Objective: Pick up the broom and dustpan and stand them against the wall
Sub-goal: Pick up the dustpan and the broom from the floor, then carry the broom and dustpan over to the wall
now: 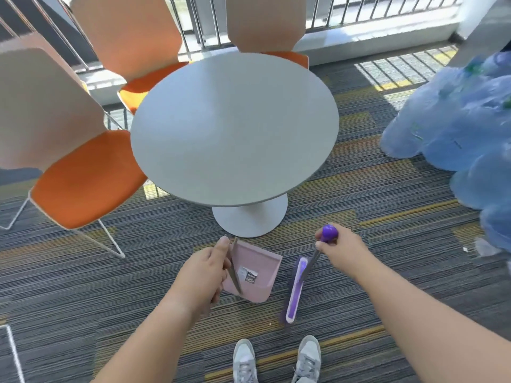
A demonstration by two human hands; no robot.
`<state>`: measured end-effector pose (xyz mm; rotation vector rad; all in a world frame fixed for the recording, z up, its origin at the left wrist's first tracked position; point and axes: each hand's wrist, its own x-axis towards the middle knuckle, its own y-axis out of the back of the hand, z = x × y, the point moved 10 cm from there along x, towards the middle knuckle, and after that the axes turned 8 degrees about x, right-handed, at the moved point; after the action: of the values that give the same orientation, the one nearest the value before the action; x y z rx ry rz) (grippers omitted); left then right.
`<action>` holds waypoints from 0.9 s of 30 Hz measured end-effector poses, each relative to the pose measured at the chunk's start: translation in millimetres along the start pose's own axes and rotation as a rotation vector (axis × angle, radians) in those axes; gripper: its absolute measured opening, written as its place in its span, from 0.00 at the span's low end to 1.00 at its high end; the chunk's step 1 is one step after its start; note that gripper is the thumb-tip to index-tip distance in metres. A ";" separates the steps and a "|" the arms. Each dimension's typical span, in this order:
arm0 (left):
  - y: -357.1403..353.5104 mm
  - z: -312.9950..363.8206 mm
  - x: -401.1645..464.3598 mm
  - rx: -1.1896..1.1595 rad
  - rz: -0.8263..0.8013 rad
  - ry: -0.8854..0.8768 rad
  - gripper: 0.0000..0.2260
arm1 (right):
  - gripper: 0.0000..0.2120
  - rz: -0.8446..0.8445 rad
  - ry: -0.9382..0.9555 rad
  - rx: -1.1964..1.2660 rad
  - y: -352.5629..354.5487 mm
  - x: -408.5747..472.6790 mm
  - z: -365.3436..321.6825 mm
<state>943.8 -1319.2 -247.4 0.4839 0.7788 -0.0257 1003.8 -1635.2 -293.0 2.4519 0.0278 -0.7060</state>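
Observation:
A pink dustpan (pixel 255 272) with a small label hangs just over the striped carpet, below the table's foot. My left hand (pixel 204 275) is closed around its thin grey handle. To its right stands a purple broom (pixel 295 291), its head down on the carpet and its grey shaft running up to a purple knob. My right hand (pixel 340 247) grips the shaft just under that knob. Both tools are upright in front of my grey shoes (pixel 276 360).
A round grey table (pixel 235 128) on a white pedestal stands straight ahead. Orange-seated chairs (pixel 83 183) ring it at left and behind. Blue water jugs (pixel 464 128) pile up at right. A metal railing (pixel 276 17) and low ledge run along the back.

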 end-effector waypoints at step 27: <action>-45.1 151.4 -106.9 0.581 -0.241 -0.551 0.25 | 0.05 0.637 0.274 0.231 191.8 -260.9 -32.6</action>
<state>959.4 -1440.6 -101.1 0.8818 0.2686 -0.5998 828.4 -1741.8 -40.4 2.5348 -0.7292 -0.0944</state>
